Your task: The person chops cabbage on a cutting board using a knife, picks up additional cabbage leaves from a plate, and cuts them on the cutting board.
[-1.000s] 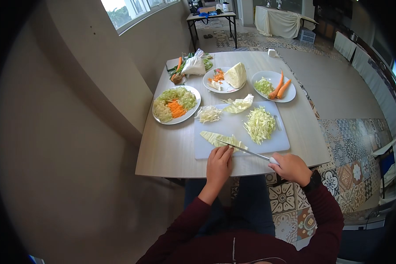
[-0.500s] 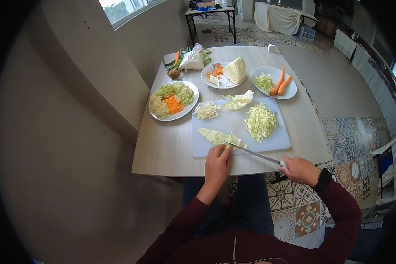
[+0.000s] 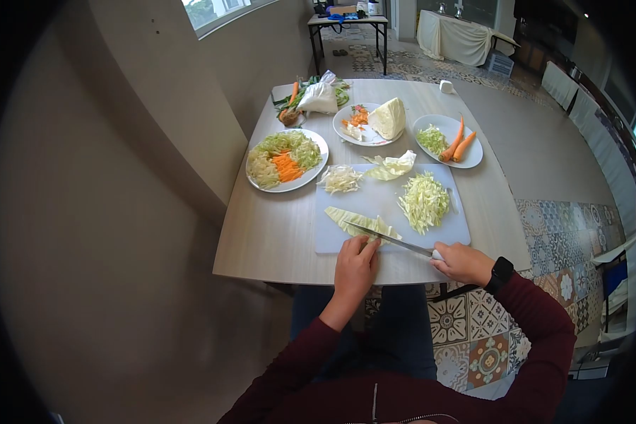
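Note:
A flat cabbage leaf (image 3: pixel 340 215) lies at the near left of the white cutting board (image 3: pixel 374 201). My left hand (image 3: pixel 357 267) presses its bent fingers on the leaf's near edge. The handle of a knife (image 3: pixel 406 244) is wrapped in my right hand (image 3: pixel 466 263); its blade slants leftward across the leaf, close to my left fingertips. Shredded cabbage (image 3: pixel 424 203) is heaped on the right of the board. Paler shreds (image 3: pixel 340 178) and a loose piece of cabbage leaf (image 3: pixel 391 166) rest along its far edge.
A plate (image 3: pixel 323 157) at left holds shredded vegetables around carrot strips. Behind the board, a plate (image 3: pixel 374 141) carries a cabbage wedge (image 3: pixel 389 119); another plate (image 3: pixel 466 164) bears two carrots (image 3: pixel 454 145) and shreds. A white bag (image 3: pixel 319 99) and vegetables sit at the far left.
My right hand has moved left and slightly forward, taking the knife's tip further across the leaf. My left hand stays on the leaf. The camera view has shifted slightly.

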A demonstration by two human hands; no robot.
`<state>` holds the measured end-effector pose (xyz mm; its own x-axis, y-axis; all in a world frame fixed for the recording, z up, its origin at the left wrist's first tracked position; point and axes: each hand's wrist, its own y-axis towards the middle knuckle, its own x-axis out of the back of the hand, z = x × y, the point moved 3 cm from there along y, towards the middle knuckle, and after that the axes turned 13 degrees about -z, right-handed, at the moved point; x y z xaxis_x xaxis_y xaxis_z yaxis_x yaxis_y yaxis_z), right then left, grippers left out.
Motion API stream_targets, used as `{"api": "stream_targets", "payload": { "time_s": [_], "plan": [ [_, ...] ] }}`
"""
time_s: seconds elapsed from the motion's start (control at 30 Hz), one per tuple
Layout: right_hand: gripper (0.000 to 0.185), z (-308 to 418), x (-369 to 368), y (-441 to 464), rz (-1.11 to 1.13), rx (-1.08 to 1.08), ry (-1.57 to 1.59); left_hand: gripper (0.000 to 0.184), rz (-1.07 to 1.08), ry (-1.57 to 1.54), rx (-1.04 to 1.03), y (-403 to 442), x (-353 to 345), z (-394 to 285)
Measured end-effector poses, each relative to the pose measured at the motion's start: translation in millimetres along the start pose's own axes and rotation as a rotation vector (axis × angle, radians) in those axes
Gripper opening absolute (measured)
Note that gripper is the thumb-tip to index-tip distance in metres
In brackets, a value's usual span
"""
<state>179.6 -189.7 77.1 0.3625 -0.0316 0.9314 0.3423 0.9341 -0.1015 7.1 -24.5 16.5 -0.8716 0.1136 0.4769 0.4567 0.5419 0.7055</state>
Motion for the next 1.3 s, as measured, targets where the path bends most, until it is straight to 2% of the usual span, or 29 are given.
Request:
{"api": "stream_targets", "payload": {
  "time_s": [0.33, 0.67, 0.77, 1.1, 1.13, 1.3],
  "plan": [
    [0.034, 7.4, 11.8, 2.7, 0.036, -0.017, -0.061, 0.026, -0.009, -0.012, 0.01, 1.0, 0.3, -1.8],
    [0.033, 49.3, -2.3, 79.0, -0.055, 0.187, -0.035, 0.025, -0.035, -0.003, 0.011, -0.1, 0.5, -2.3],
    [0.033, 57.0, 0.5, 81.2, -0.042, 0.178, -0.048, 0.024, -0.043, -0.002, -0.002, 0.2, 1.4, -1.5],
    [0.032, 9.8, 19.4, -14.1, -0.046, -0.012, -0.143, 0.023, -0.079, 0.02, -0.028, -1.7, 0.0, -1.7],
    [0.03, 3.8, 19.7, -25.7, -0.122, -0.003, -0.161, 0.021, -0.07, 0.04, -0.022, -2.2, 0.4, -2.3],
    [0.028, -10.0, 23.6, -82.6, -0.227, -0.147, -0.168, 0.018, -0.059, 0.005, 0.024, 0.3, 0.3, 1.4]
  ]
}}
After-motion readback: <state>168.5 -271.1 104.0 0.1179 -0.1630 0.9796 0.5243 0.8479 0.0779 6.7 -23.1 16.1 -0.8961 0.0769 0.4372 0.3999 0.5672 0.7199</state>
